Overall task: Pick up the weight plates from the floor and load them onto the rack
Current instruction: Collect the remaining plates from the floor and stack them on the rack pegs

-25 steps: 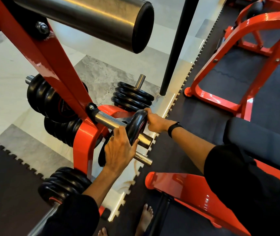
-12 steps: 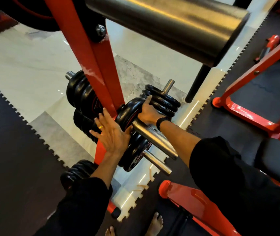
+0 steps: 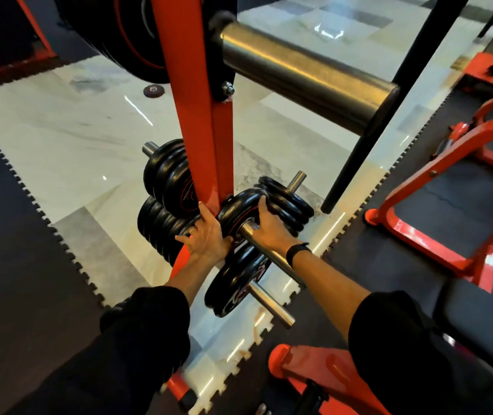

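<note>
a glossy marble floor (image 3: 68, 139) runs between dark rubber mats (image 3: 8, 223), and the red rack upright (image 3: 191, 109) rises right through the middle of our view. tight against that upright, on its right side, sits the weight plate (image 3: 237, 209) on a steel peg (image 3: 272, 253), and we've got both hands on it. our left hand (image 3: 206, 238) lies flat at the plate's near edge, fingers (image 3: 202, 209) stretched out and pressed up along the upright. our right hand (image 3: 269, 223) wraps the far rim, fingers (image 3: 261, 202) curled over the top, a black wristband (image 3: 297, 253) on the wrist. below that peg a second pair of plates (image 3: 236, 286) hangs on a lower peg (image 3: 272, 305). left of the upright, more black plates (image 3: 167, 175) stack on their own pegs. beyond our right hand, a small stack (image 3: 290, 202) rests on a short post. above it all, a thick steel sleeve (image 3: 305, 76) juts out to the right of the upright.
</note>
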